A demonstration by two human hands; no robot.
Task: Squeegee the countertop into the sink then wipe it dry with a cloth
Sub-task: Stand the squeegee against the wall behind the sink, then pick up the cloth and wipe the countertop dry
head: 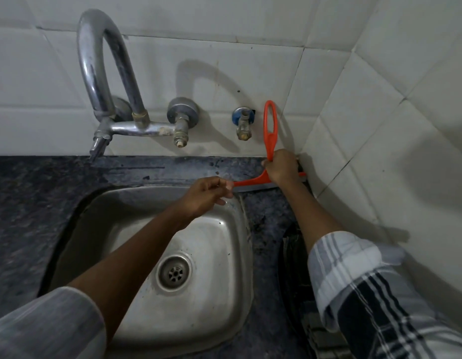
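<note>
Orange plastic squeegee (270,141): T-shaped, with a long looped handle standing upright against the white tiled wall (250,60) and a crossbar carrying a dark rubber blade along its lower edge. Positioned at the back right corner of the dark speckled desk (266,211), just behind the steel sink (199,255), blade resting on the desk surface.

Right hand (283,168): grip closed in a fist around the base of the handle, at the junction with the crossbar; right end of the crossbar visible beyond the knuckles, near the corner wall.

Left hand (208,194): grip narrow, fingertips pinching the left tip of the crossbar, above the rear right rim of the sink.

Both forearms extended over sink and desk; pale sleeve on the left, striped and checked sleeve on the right. Chrome tap (105,81) mounted on the wall, left of the squeegee.
</note>
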